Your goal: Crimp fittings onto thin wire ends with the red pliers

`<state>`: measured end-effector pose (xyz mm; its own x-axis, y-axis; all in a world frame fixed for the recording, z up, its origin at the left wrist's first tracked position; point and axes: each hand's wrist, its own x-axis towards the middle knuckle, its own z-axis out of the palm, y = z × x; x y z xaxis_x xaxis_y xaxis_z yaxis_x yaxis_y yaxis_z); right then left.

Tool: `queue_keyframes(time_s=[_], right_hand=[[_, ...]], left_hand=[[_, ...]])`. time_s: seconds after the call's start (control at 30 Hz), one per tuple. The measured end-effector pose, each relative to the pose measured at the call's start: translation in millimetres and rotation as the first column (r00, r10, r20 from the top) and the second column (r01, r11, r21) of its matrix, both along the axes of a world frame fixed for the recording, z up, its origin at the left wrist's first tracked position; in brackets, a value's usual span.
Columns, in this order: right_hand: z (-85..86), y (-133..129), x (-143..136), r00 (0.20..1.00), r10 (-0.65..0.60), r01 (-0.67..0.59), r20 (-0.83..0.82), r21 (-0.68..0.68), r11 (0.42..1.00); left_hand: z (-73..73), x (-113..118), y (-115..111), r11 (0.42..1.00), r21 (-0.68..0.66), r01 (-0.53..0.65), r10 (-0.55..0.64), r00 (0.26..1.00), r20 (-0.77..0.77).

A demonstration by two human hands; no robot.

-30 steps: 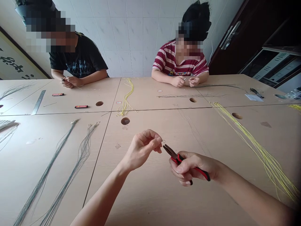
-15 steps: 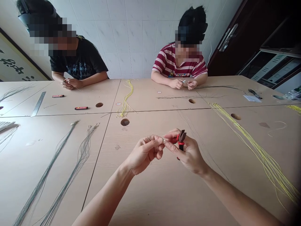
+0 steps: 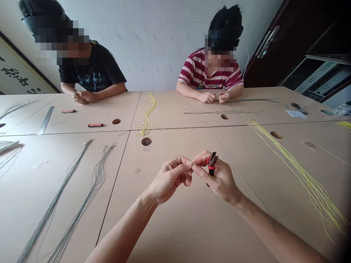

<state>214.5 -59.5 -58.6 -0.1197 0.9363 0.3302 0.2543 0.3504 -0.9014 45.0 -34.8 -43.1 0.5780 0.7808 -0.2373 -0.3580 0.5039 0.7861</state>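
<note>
Both hands meet fingertip to fingertip above the middle of the table (image 3: pixel 164 226). My left hand (image 3: pixel 172 177) is closed in a pinch on the end of a thin wire, which is hard to make out. Held in my right hand (image 3: pixel 219 179) are red-and-black pliers (image 3: pixel 212 162), their jaws pointing up and away from the pinch. The thumb and forefinger of that hand also touch a tiny metallic piece (image 3: pixel 194 165) between the two hands. A faint thin wire runs over the tabletop behind my right wrist.
Grey wire bundles (image 3: pixel 65 186) lie at the left, yellow wires (image 3: pixel 301 170) at the right and more yellow wires (image 3: pixel 148 115) at the back. Two people sit opposite, their hands on the table. Round holes (image 3: pixel 146 141), a ruler (image 3: pixel 46 120) and red-and-black knives (image 3: pixel 95 125) are also there.
My fingertips have drawn slightly closer together around the small piece. At the right, a pale wire on the table has shifted. The hands of the person in stripes have moved a little.
</note>
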Motion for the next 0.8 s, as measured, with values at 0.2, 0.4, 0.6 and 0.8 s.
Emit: queue_keyframes(time_s=[0.2,0.4,0.6,0.8], right_hand=[[-1.5,-0.2,-4.3,0.998,-0.014,0.017,-0.057,0.055,0.998],[2.8,-0.3,-5.8,0.998,-0.018,0.021,-0.067,0.031,0.999],[5.6,1.8,-0.7,0.997,-0.063,0.057,-0.048,-0.115,0.992],[3.4,14.8,13.8,0.962,-0.119,0.07,-0.246,-0.198,0.978]], left_hand=[[-3.4,0.9,-0.4,1.0,0.019,0.002,-0.002,1.0,0.005],[-3.8,2.5,-1.1,0.998,0.059,-0.006,0.008,1.0,-0.028],[-6.7,2.0,-0.3,0.994,0.111,0.002,0.006,0.997,-0.071],[-8.5,-0.6,-2.0,0.984,0.169,0.059,-0.031,0.986,-0.161]])
